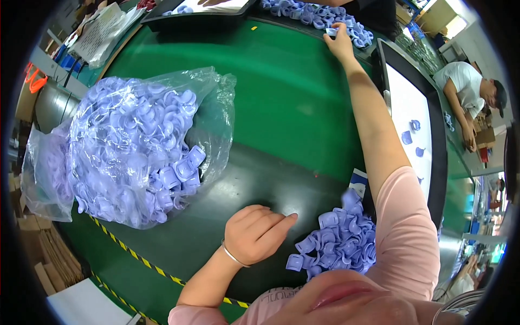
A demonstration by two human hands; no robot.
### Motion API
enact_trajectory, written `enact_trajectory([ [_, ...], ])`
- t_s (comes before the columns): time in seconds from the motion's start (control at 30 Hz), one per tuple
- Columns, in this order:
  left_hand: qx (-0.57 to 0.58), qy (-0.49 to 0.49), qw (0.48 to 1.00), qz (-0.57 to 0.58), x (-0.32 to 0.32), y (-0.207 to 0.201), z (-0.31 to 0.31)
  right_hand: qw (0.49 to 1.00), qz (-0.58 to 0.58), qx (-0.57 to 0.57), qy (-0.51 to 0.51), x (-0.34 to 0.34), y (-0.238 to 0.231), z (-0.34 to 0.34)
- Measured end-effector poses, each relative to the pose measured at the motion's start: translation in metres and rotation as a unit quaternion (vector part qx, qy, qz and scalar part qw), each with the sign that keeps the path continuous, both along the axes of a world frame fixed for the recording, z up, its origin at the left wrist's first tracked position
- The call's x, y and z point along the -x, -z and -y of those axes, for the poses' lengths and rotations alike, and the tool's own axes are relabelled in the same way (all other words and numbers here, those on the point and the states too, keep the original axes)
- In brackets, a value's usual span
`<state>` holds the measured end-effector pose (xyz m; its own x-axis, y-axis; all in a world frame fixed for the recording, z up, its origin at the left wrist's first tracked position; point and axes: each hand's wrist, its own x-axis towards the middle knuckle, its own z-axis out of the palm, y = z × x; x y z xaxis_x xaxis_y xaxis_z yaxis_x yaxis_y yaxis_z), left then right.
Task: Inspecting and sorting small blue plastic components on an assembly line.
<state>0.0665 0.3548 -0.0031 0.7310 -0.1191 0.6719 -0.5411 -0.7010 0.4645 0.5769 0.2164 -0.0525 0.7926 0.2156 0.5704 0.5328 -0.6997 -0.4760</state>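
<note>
My right hand (pixel 340 44) is stretched to the far edge of the green work surface, pinching a small pale piece (pixel 331 32) beside the far pile of lavender-blue curved plastic pieces (pixel 309 13). Closer in, my left hand (pixel 255 234), with a silver bangle at the wrist, hovers over the dark mat with its fingers curled. Whatever lies inside those fingers is hidden. To its right is a heap of the same lavender-blue pieces (pixel 338 241). One blurred piece (pixel 351 198) shows at the heap's top. A large clear plastic bag (pixel 135 146) full of them lies at left.
A black-framed light panel (pixel 401 103) with a few pieces on it stands beyond my right arm. Another black tray (pixel 179 21) is at the far edge, with someone's hand over it. Across at right sits a person in a cap (pixel 468 89). Cardboard (pixel 57 249) is stacked at lower left.
</note>
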Motion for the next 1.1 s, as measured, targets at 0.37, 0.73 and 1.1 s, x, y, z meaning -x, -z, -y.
enact_trajectory([
  [0.37, 0.005, -0.003, 1.0, -0.001, -0.005, 0.0, 0.002, 0.998, 0.052, 0.002, 0.039, 0.005, -0.005, 0.008],
  [0.73, 0.001, -0.005, 1.0, -0.002, -0.004, 0.003, -0.002, 0.945, -0.113, 0.223, 0.213, 0.016, -0.014, 0.013],
  [1.1, -0.046, -0.056, 0.996, -0.046, -0.001, 0.006, -0.005, 0.814, 0.013, 0.466, -0.347, 0.219, -0.131, 0.044],
])
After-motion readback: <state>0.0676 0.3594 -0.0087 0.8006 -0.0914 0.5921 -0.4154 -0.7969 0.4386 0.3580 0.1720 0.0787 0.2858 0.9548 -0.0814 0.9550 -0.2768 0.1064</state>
